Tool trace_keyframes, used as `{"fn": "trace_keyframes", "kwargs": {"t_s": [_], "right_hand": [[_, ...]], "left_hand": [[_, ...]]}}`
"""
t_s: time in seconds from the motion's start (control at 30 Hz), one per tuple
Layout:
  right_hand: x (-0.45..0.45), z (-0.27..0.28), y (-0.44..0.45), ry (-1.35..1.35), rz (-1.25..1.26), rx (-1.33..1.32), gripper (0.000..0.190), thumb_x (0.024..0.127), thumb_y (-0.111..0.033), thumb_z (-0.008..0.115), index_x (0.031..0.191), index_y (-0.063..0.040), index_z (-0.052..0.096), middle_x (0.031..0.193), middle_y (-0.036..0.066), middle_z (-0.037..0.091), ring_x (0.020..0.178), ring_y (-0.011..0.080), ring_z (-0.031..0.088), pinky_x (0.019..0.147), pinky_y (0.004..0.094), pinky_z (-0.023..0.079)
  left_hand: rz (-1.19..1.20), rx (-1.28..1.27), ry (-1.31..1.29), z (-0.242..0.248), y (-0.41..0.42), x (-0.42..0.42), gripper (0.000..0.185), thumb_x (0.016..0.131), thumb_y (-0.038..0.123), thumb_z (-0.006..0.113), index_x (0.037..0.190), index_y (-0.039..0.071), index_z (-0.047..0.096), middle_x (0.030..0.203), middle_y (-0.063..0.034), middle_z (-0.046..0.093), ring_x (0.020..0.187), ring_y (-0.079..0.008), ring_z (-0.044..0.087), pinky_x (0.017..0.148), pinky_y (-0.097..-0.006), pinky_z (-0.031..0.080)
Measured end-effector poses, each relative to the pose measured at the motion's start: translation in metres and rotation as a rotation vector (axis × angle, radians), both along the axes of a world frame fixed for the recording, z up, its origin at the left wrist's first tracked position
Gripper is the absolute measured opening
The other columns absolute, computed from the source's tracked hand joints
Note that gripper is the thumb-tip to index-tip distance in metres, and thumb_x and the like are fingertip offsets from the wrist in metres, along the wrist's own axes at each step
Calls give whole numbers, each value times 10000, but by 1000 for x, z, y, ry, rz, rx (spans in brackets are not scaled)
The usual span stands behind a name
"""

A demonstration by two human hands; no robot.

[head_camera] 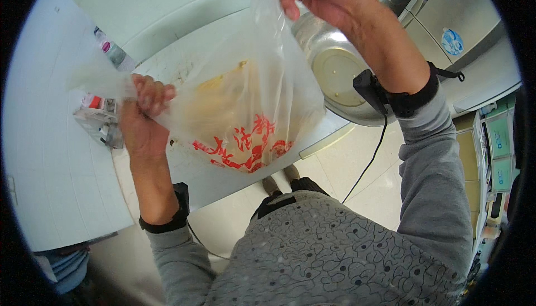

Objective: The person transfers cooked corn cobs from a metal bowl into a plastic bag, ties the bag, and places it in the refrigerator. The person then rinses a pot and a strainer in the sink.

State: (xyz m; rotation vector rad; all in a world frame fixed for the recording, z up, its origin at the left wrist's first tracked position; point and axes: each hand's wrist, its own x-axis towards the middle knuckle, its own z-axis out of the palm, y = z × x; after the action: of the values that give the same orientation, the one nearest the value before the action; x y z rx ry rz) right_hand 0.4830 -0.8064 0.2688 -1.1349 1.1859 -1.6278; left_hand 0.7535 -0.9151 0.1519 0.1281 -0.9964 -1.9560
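Note:
Before me hangs a translucent plastic bag with red printing low on its side. Something pale yellow shows through the film, too blurred to name. My left hand is closed around a bunched end of the bag at the left. Higher up at the right, my right hand grips the other gathered end. The bag is spread between both hands, its bottom low over a white tabletop. Under my right forearm stands a metal basin with cloudy, yellowish liquid and a few small bits in it.
To the left, a white panelled surface stands beside small containers. A fridge-like appliance and shelves with boxes line the right side. A black cable hangs from my right wrist strap. Tiled floor shows below the table edge.

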Motion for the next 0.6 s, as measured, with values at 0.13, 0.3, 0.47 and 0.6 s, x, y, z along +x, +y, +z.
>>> {"fn": "trace_keyframes", "kwargs": {"t_s": [0.13,0.3,0.47,0.6], "right_hand": [[-5,8,2,-61,18,-233,212,841,28,427,991,132,535,644,135,527,447,235,552,376,337,490],[-4,-2,-9,-38,0,-108,204,843,0,453,970,129,548,667,134,530,456,237,558,387,342,503],[-32,-22,-30,264,-29,53,186,826,9,463,890,146,573,659,157,563,471,232,552,400,352,515],[-63,-32,-77,143,-162,75,153,828,30,461,801,135,569,630,157,551,473,261,529,462,442,538]], "left_hand": [[8,-6,73,27,9,5,152,811,-23,344,801,97,437,590,46,315,474,-69,270,540,-242,327],[50,-101,-166,19,15,16,88,876,39,408,811,90,436,590,51,295,456,-51,262,465,-225,301],[61,-7,-162,-20,-10,46,146,934,204,494,881,69,478,725,-10,469,585,-114,431,643,-289,408],[487,372,-251,-28,-73,19,197,979,187,419,1085,34,483,1019,-118,577,749,-181,523,830,-399,461]]}}
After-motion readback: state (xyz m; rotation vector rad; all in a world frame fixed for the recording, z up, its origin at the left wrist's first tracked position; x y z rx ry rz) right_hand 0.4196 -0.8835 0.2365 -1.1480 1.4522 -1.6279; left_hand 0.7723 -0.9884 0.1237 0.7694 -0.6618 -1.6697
